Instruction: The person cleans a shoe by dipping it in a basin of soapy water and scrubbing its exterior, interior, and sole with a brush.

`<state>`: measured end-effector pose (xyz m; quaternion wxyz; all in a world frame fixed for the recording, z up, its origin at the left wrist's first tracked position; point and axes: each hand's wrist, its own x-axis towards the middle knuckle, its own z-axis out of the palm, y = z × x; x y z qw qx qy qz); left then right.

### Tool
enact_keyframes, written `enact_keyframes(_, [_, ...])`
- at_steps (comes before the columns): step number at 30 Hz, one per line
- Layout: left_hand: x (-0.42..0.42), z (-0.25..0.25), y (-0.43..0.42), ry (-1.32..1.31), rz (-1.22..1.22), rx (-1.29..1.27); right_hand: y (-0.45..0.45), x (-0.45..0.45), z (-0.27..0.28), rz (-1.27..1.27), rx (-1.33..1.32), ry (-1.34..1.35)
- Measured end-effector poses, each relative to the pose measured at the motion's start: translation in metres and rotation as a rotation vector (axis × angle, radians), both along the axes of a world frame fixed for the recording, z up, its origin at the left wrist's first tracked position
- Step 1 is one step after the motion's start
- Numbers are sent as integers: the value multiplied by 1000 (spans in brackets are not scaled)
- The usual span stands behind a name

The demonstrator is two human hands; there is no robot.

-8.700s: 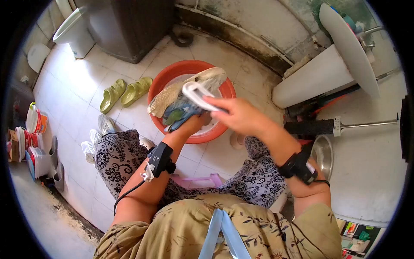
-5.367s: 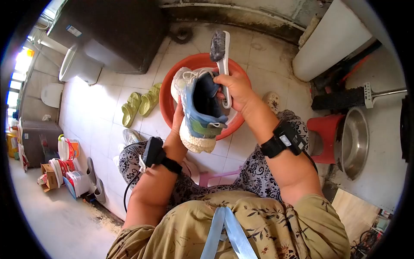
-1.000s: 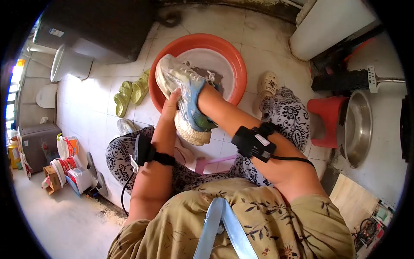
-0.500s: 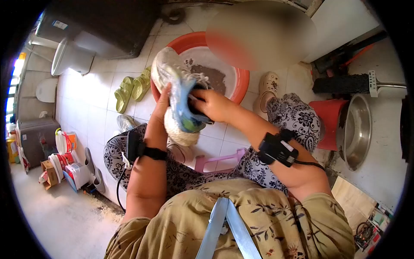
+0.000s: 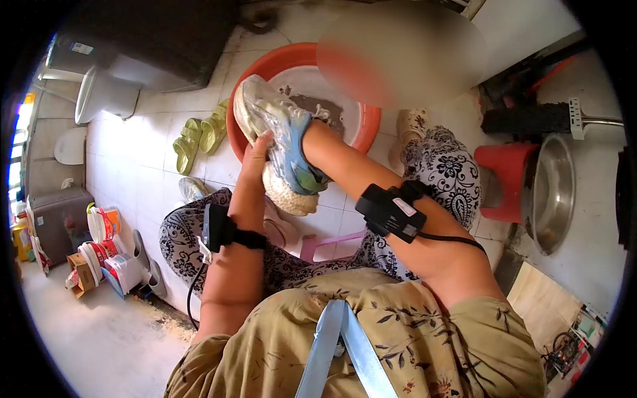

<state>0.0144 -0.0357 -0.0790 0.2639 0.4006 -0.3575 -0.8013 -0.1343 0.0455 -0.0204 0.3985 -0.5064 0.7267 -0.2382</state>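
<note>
Left hand (image 5: 257,152): here it is, closed along the shoe's left side — thumb (image 5: 263,139) laid flat on the pale upper, the other fingers out of sight underneath.
Right hand: buried in the shoe's opening, wrist at the collar; the fingers are hidden, so how far they're open, or whether they grip anything in there, I cannot tell.
Shoe (image 5: 271,109): held up between the two sets of fingers, over the near left part of the basin, toe pointing away and leftward, bumpy cream heel end towards the person. Blue and green show around the collar.
Basin (image 5: 373,129): wide, orange-red, below and beyond the fingers; a whitish layer inside with a dark patch just past the right wrist, and a blurred oval hides its far right part.
Green sandals (image 5: 186,147): a pair on the floor, left of the left fingers, near the basin.
Black devices (image 5: 391,213): one strapped on each forearm, on the person's side of the fingers.
Red stool (image 5: 505,182): well to the right of the fingers — steel bowl (image 5: 554,196) tilted right beside it.
Black-bristled brush (image 5: 527,119): also far right of the fingers, beyond that stool.
</note>
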Motion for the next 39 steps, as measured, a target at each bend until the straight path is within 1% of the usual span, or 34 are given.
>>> enact_keyframes(2, [10, -3, -9, -55, 92, -112, 8, -1, -1, 112, 33, 4])
enact_keyframes(3, [16, -14, -22, -24, 53, -127, 16, -3, -1, 158, 19, -19])
enact_keyframes(4, [17, -6, -27, 4, 2, -76, 22, -4, 12, 191, -7, -66])
enact_keyframes(5, [20, 0, -26, 29, 16, 55, 33, -9, 28, 213, -7, -288])
enact_keyframes(6, [21, 21, -22, 52, 27, 187, 42, -7, 23, 214, -5, -292])
enact_keyframes(8, [20, 53, -12, 83, 25, 260, 58, -5, 9, 372, -132, -440])
enact_keyframes(9, [19, 54, -10, 77, 11, 271, 62, -2, 22, 367, -65, -453])
enact_keyframes(10, [18, 55, -9, 69, -3, 281, 60, -2, 26, 370, -66, -452])
enact_keyframes(12, [20, 51, -4, 105, -3, 299, 60, 6, 31, 268, -49, -594])
enact_keyframes(14, [15, 45, -1, 155, -13, 329, 47, 6, 25, 240, -95, -560])
enact_keyframes(16, [9, 43, 6, 112, -34, 310, 33, 4, 26, 21, -21, -587])
enact_keyframes(18, [-1, 39, 16, 53, -62, 279, 15, 1, 14, -58, -197, -295])
enact_keyframes(19, [-5, 35, 19, 29, -81, 249, 13, 1, 11, -77, -353, -357])
enact_keyframes(20, [-7, 30, 20, 14, -108, 220, 7, 3, 7, -110, -312, -252])
enact_keyframes(22, [-8, 14, 17, 3, -156, 163, 5, 9, 9, -173, -138, -77])
enact_keyframes(24, [-8, 5, 15, -3, -141, 112, 8, 10, 17, -165, -43, -4])
enact_keyframes(28, [4, 0, 6, -7, 8, 14, 25, 8, 63, -57, 102, 67])
enact_keyframes(29, [8, -1, 1, -2, 40, 6, 28, 7, 69, -29, 121, 69])
enact_keyframes(30, [12, -4, -4, 4, 58, -1, 26, 5, 56, -27, 122, 71])
enact_keyframes(32, [19, -5, -8, 17, 68, 11, 27, 0, 6, 70, 163, -108])
enact_keyframes(33, [22, -4, -11, 43, 61, 40, 32, -1, -9, 138, -7, -177])
enact_keyframes(34, [17, 15, -7, 68, 57, 69, 39, -3, -5, 141, -4, -177])
enact_keyframes(35, [14, 35, 2, -7, 113, 229, 48, -5, 1, 223, 9, -325])
enact_keyframes(36, [17, 44, 3, 82, 94, 286, 56, -6, 12, 303, 24, -472])
enact_keyframes(37, [21, 45, 1, 117, 85, 286, 63, -8, 26, 389, 2, -468])
enact_keyframes(38, [26, 46, -4, 152, 78, 284, 65, -7, 29, 390, 3, -467])
enact_keyframes(39, [38, 27, -17, 272, -34, 270, 67, -7, 30, 401, -31, -481])
